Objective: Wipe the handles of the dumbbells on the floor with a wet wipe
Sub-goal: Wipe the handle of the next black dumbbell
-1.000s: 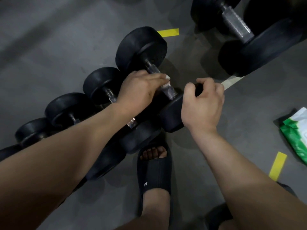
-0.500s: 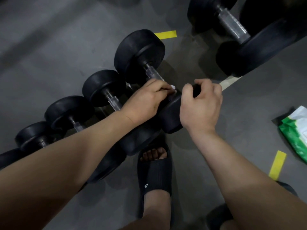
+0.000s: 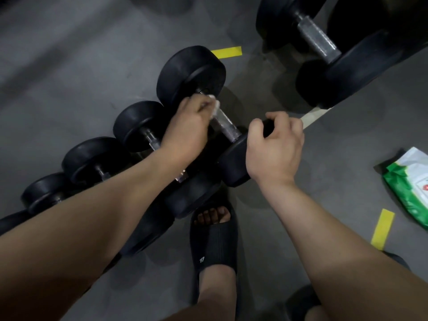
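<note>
A row of black dumbbells lies on the grey floor, running from lower left to centre. The largest dumbbell (image 3: 192, 70) of the row is at the row's right end. My left hand (image 3: 187, 126) grips a white wet wipe (image 3: 215, 105) around the far end of its knurled metal handle (image 3: 225, 125), close to the far weight. My right hand (image 3: 275, 147) grips the top of this dumbbell's near weight (image 3: 234, 161). The wipe is mostly hidden under my fingers.
A bigger dumbbell (image 3: 317, 40) lies at the upper right. A green and white wipe packet (image 3: 410, 184) sits on the floor at the right edge. Yellow tape strips (image 3: 382, 228) mark the floor. My foot in a black slide sandal (image 3: 215, 237) stands just below the dumbbells.
My left hand slid the wipe down the handle toward the near weight, then back up to the far end. My right hand kept its grip on the near weight.
</note>
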Demonstrator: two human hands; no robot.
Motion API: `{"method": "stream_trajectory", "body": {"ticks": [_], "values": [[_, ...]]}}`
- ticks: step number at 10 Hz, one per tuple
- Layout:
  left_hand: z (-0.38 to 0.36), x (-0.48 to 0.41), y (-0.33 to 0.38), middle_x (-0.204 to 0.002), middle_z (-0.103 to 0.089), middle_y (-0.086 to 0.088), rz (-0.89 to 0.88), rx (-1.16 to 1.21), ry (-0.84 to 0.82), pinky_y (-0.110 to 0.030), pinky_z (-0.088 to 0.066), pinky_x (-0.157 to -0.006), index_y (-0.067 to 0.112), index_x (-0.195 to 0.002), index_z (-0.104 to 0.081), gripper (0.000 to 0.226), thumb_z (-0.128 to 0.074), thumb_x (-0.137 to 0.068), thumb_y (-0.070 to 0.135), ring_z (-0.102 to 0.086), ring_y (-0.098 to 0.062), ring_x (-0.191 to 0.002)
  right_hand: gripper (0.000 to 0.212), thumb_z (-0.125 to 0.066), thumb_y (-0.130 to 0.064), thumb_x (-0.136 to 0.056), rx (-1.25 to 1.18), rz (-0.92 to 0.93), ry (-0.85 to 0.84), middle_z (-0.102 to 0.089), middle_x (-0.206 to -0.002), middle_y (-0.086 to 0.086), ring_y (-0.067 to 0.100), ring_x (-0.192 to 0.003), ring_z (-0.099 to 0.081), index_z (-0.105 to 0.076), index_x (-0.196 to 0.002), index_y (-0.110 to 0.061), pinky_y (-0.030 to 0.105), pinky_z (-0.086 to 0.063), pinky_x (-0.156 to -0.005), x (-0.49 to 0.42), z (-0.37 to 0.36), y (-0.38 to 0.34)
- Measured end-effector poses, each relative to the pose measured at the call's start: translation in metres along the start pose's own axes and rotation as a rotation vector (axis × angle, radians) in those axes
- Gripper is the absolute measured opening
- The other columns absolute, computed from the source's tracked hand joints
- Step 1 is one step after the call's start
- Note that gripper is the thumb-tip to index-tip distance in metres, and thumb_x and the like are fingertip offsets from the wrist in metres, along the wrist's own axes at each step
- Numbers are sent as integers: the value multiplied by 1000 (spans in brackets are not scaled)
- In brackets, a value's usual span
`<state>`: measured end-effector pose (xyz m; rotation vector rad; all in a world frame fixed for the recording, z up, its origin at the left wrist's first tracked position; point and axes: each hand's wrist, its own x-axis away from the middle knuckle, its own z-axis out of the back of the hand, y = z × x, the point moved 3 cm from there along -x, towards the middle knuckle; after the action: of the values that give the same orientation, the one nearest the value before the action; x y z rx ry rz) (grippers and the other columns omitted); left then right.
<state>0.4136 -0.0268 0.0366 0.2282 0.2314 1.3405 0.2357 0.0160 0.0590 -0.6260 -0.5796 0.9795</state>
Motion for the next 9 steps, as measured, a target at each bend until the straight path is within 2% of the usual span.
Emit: {"method": "stream_trajectory", "body": {"ticks": [1,2,3,4,5,6,7,8,9], "values": [[-5,-4,-3,-141,-50,-14,18,-84,-27,-42,-46,-101,13,-136,-56,40,-51,-98,5,-52,-32,-125,36,-51,-43,-91,-16,-14,-10,-50,-118,-4,18,-109,-45,-63,-119,-24,30,-37,-95,-1,1,-1],[-4,6,2,-123,-66,0,26,46,20,-39,-49,-101,38,-111,-65,14,-55,-102,35,-62,-15,-111,35,-50,-43,-91,-39,-61,-57,-48,-120,-6,16,-111,-45,-62,-118,-26,26,-33,-91,-6,3,0],[-2,9,3,-129,-59,-14,-14,79,-25,-36,-46,-92,14,-127,-65,30,-49,-101,11,-60,-31,-110,35,-48,-47,-87,-83,-111,-82,-51,-123,-4,20,-116,-51,-64,-111,-27,30,-40,-96,-14,4,1],[1,4,5,-130,-58,-15,5,122,-29,-35,-45,-89,8,-127,-65,31,-49,-100,7,-58,-31,-110,26,-48,-48,-87,-104,-155,-106,-54,-116,-3,20,-109,-55,-64,-97,-29,38,-45,-101,-24,8,2],[-2,-5,11,-130,-59,-13,-16,155,14,-34,-44,-90,8,-127,-66,31,-48,-101,7,-58,-30,-111,23,-51,-45,-89,-142,-225,-166,-61,-111,0,15,-95,-57,-64,-87,-25,32,-43,-85,-39,12,6],[-9,-12,17,-127,-61,-11,-100,38,25,-31,-43,-90,7,-125,-64,36,-39,-103,22,-58,-26,-110,32,-51,-42,-91,-124,-270,-212,-65,-95,-2,20,-96,-58,-69,-92,-16,30,-38,-78,-56,20,7],[-13,-21,19,-120,-67,3,-111,93,65,-29,-47,-103,14,-114,-64,32,-49,-98,37,-63,-9,-111,31,-45,-38,-94,6,-181,-182,-64,-107,10,30,-108,-56,-66,-89,-15,34,-41,-85,-67,31,7],[-10,-35,28,-121,-67,3,-42,189,7,-30,-46,-106,15,-115,-64,21,-51,-102,27,-63,-9,-113,38,-43,-37,-99,121,-30,-241,-53,-133,12,29,-131,-43,-63,-128,-21,36,-34,-110,-62,33,1],[-2,-39,40,-127,-62,-10,-2,202,-13,-32,-43,-93,7,-123,-66,38,-38,-102,20,-58,-26,-112,48,-40,-42,-102,153,8,-257,-45,-145,11,28,-138,-35,-51,-144,-21,37,-27,-115,-57,33,-3]]}}
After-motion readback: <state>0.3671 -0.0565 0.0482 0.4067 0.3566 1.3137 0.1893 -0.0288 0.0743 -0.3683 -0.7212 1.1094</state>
